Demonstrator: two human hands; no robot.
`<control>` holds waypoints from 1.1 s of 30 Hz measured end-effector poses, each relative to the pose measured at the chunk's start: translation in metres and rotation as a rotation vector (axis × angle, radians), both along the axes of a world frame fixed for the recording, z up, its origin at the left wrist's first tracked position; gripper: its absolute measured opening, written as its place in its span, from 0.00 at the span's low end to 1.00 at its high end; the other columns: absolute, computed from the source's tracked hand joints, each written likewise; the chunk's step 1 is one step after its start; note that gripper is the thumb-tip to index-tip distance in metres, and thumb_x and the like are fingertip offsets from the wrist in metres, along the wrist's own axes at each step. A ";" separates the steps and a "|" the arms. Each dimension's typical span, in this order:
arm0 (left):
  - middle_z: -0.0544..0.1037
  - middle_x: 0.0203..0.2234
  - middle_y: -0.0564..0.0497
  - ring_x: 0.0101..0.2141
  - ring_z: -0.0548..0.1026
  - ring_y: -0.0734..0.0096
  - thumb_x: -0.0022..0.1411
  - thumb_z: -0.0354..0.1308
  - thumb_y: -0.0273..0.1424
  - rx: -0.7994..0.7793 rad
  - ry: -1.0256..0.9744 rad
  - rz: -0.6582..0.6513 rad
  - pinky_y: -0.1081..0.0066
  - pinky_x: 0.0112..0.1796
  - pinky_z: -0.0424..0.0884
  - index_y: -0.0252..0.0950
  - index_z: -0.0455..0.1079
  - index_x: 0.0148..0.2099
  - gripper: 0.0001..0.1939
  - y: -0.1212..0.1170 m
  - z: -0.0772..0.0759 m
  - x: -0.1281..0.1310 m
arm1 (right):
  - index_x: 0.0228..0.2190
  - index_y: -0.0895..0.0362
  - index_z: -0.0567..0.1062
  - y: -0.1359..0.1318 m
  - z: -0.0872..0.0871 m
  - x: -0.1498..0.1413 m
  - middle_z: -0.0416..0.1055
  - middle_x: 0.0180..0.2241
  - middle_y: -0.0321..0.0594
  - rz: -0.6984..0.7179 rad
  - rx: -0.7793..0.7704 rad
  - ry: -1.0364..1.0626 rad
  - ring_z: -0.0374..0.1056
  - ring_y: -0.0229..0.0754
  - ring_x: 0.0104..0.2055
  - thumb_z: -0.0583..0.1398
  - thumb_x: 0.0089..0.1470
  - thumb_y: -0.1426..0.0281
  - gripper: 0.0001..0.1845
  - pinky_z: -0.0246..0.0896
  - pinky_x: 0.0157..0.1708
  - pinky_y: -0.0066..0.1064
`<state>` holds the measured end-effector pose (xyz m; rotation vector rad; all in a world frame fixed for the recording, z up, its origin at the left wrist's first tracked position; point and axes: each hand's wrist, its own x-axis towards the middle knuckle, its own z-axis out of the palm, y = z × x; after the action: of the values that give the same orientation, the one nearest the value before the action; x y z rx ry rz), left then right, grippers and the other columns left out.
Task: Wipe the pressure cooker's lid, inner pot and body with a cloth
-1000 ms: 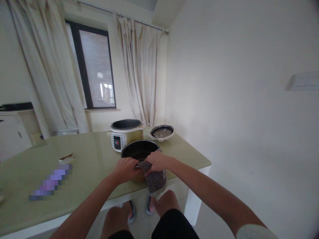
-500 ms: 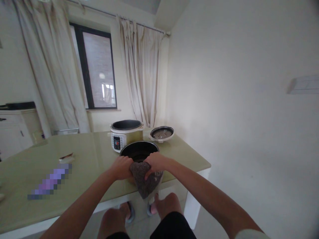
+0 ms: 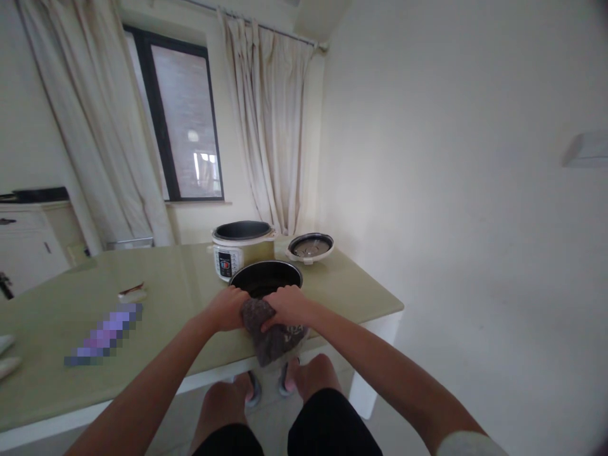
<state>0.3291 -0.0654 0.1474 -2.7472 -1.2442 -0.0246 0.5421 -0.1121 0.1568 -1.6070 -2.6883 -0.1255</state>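
Observation:
A dark inner cooking pot [image 3: 242, 272] stands near the table's front edge, its open mouth up. My right hand [image 3: 291, 305] is closed on a grey-brown cloth [image 3: 275, 345] at the pot's near rim, thumb on the cloth and fingers over the edge. The cloth hangs down the near side of the pot and covers it there. My left hand [image 3: 228, 308] grips the pot's rim on the near left, close against the cloth; its fingertips are hidden inside.
Behind the pot stands a white electric cooker [image 3: 247, 250] without its lid. A round lid [image 3: 311, 247] lies upside down to its right. A blurred purple item [image 3: 104, 335] and a small object [image 3: 132, 292] lie on the green table [image 3: 180, 285]. A wall [image 3: 451, 221] rises on the right.
My right hand and the cloth have shifted slightly left along the rim, and the cloth's hanging end has swung left. The view has tilted a little downward.

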 end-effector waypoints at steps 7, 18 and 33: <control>0.86 0.36 0.38 0.43 0.83 0.46 0.55 0.65 0.37 -0.019 -0.036 -0.008 0.60 0.44 0.72 0.38 0.81 0.34 0.08 0.002 -0.002 -0.001 | 0.46 0.52 0.82 -0.004 -0.010 -0.006 0.84 0.44 0.49 -0.050 0.063 0.050 0.81 0.58 0.45 0.66 0.49 0.35 0.38 0.71 0.41 0.39; 0.86 0.35 0.39 0.44 0.83 0.47 0.55 0.66 0.56 -0.014 -0.060 0.005 0.60 0.45 0.71 0.40 0.84 0.36 0.24 0.013 -0.007 0.002 | 0.42 0.53 0.83 0.037 0.010 0.060 0.84 0.43 0.37 0.191 -0.100 0.047 0.78 0.48 0.49 0.73 0.52 0.51 0.23 0.62 0.42 0.28; 0.86 0.36 0.37 0.45 0.83 0.45 0.55 0.69 0.38 -0.036 0.004 -0.003 0.59 0.48 0.72 0.37 0.81 0.33 0.09 0.013 0.005 0.005 | 0.49 0.55 0.82 0.005 0.003 -0.015 0.82 0.50 0.54 -0.086 -0.022 -0.013 0.80 0.61 0.49 0.71 0.50 0.42 0.36 0.72 0.42 0.39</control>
<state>0.3340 -0.0528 0.1527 -2.7784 -1.2514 0.0024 0.5267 -0.1066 0.1597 -1.7340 -2.6396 -0.1076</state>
